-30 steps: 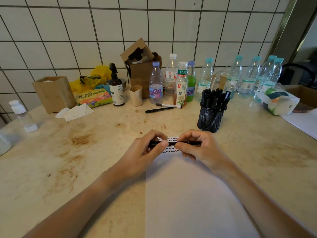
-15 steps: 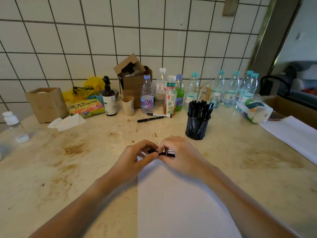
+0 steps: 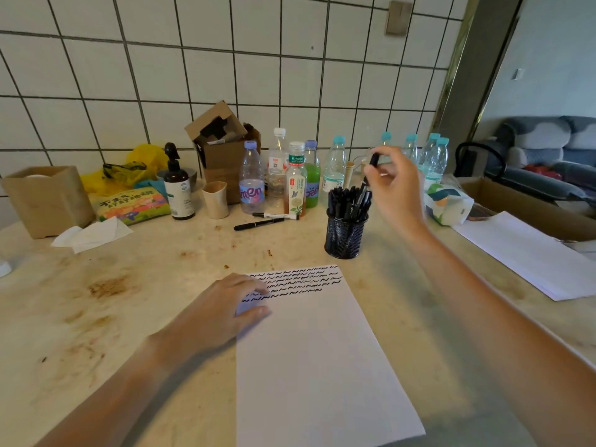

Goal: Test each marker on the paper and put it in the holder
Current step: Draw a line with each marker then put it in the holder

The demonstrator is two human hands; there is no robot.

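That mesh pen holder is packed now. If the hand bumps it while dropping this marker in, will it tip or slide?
Probably stable: the mesh holder is crammed with markers, so likely bottom-heavy. It could still skid, since the tabletop looks smooth. The marker in the right hand comes in angled, so a sideways nudge is plausible.

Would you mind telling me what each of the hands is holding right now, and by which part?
The right hand pinches a black marker around its middle, above the holder. The left hand holds nothing; it rests flat on the paper.

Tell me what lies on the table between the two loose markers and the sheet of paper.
In the head view, only bare stained table separates the loose markers from the paper; the mesh holder stands off to the right.
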